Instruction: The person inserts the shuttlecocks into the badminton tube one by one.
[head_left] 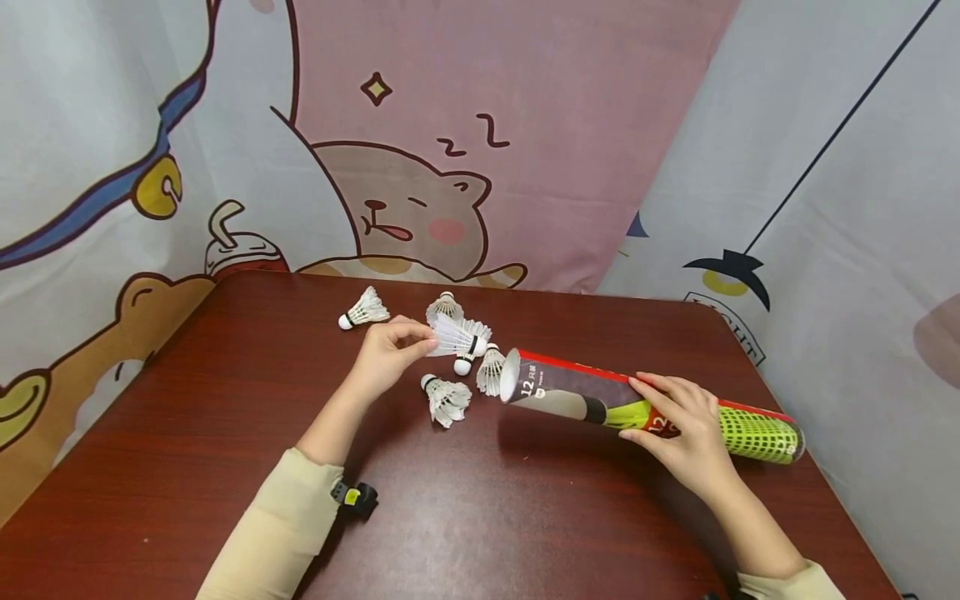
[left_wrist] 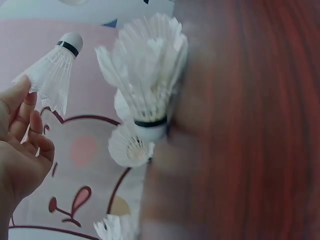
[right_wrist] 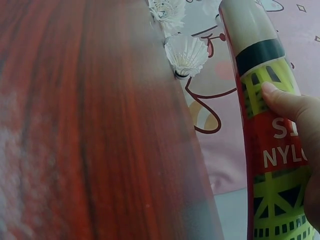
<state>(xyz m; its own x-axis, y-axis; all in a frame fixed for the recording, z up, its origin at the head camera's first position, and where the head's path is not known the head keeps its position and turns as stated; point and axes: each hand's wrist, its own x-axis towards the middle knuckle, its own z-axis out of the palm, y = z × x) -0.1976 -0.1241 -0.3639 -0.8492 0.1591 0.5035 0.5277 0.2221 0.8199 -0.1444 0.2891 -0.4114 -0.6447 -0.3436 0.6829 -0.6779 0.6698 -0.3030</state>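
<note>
By the edge of its feather skirt, my left hand (head_left: 390, 354) pinches a white shuttlecock (left_wrist: 52, 75), whose black-banded cork points toward the tube. My right hand (head_left: 686, 425) grips a long shuttlecock tube (head_left: 558, 387) around its middle, printed in red, grey and yellow-green. The tube lies tilted above the table, its round pale end (head_left: 510, 377) facing left, near the held shuttlecock. Below and behind the left hand, several shuttlecocks lie on the table; one (head_left: 446, 400) rests closest to the front, another (head_left: 491, 371) beside the tube's end.
The dark red-brown wooden table (head_left: 480, 517) spreads under both hands. A lone shuttlecock (head_left: 364, 308) lies toward the back left, and one more (head_left: 446, 307) stands near the back edge. A curtain with cartoon prints (head_left: 525, 125) hangs behind the table.
</note>
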